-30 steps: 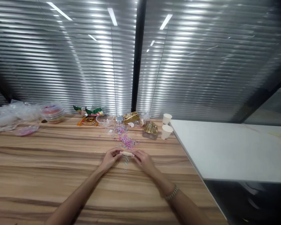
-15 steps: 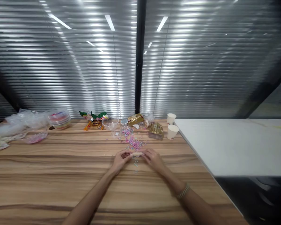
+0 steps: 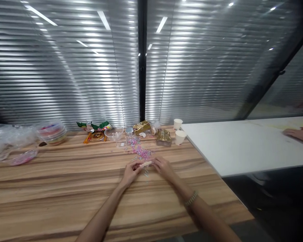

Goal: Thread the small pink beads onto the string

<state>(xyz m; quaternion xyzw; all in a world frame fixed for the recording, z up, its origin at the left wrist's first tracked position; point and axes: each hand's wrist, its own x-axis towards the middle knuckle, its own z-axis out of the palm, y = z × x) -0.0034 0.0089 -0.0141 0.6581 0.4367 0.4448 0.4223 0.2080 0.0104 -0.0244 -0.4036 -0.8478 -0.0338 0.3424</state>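
Between my hands is a short, pale, stick-shaped piece (image 3: 146, 164), held just above the wooden table; its exact kind cannot be made out. The fingertips of my left hand (image 3: 130, 172) pinch its left end. At the other end, the fingers of my right hand (image 3: 164, 168) close on it, and a bracelet (image 3: 191, 199) circles that wrist. Just beyond my fingers lies a loose heap of small pink and purple bits (image 3: 142, 153). A few thin pale-green strips (image 3: 146, 174) lie on the table below the piece.
Behind the heap stand a small jar (image 3: 129, 131), a clear bowl (image 3: 113, 135), gold packets (image 3: 164, 137) and two paper cups (image 3: 180, 137). Stacked tubs (image 3: 52, 131) and plastic bags (image 3: 17, 137) sit left. Another person's hand (image 3: 298, 134) rests on the white table (image 3: 237, 144).
The view has turned to the right, bringing another person's hand into sight. The pale piece now tilts, its right end higher. Both my hands keep hold of it.
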